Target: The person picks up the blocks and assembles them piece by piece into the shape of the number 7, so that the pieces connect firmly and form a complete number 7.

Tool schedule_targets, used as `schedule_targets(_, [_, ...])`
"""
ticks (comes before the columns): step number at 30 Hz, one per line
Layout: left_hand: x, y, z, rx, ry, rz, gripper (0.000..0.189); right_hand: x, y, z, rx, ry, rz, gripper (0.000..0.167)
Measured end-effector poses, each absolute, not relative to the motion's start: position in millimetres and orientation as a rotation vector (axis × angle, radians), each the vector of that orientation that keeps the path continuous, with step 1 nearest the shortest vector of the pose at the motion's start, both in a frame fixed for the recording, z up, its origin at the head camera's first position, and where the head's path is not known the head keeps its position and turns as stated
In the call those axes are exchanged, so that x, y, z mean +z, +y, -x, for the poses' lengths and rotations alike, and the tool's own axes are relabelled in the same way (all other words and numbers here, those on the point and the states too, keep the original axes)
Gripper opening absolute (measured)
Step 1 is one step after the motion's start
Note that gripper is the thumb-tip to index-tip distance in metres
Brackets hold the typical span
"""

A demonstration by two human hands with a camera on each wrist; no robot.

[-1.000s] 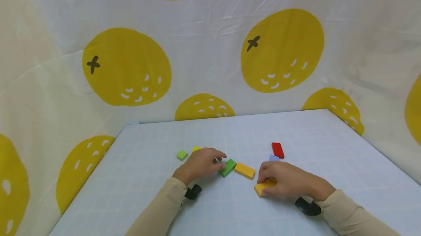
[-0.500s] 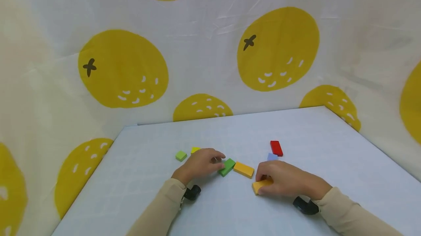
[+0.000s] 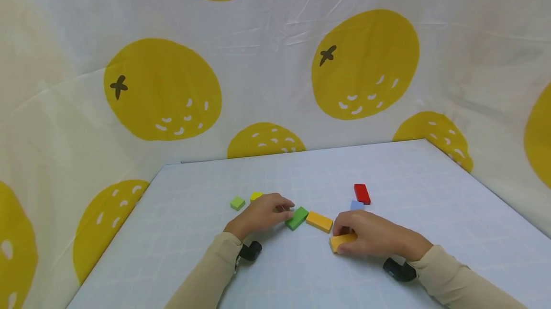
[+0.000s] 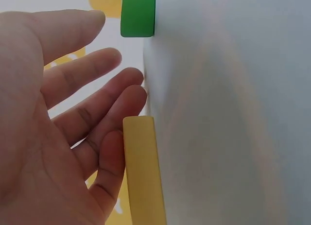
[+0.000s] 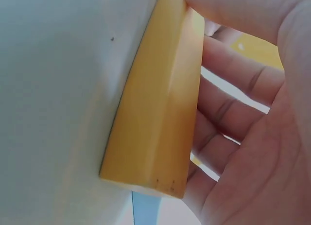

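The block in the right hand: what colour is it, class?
The block is yellow-orange; it shows best in the right wrist view.

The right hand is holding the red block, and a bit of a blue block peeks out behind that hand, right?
Not quite: the right hand holds an orange-yellow block, as the head view shows. The red block lies farther back, untouched. A bit of a blue block does peek out behind that hand.
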State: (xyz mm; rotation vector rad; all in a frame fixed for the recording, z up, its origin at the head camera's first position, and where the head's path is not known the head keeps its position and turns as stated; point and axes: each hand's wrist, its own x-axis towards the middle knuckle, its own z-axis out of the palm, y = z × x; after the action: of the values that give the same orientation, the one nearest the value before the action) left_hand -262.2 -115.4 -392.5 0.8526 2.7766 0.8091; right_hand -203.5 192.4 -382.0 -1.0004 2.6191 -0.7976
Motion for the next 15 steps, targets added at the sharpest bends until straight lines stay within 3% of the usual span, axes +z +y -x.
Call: schedule_targets(15, [-397.6, -118.6, 264.2, 0.942, 2.704, -0.777, 0.036, -386.2, 193.9, 207.7, -0.819, 2.618, 0.999, 0.026])
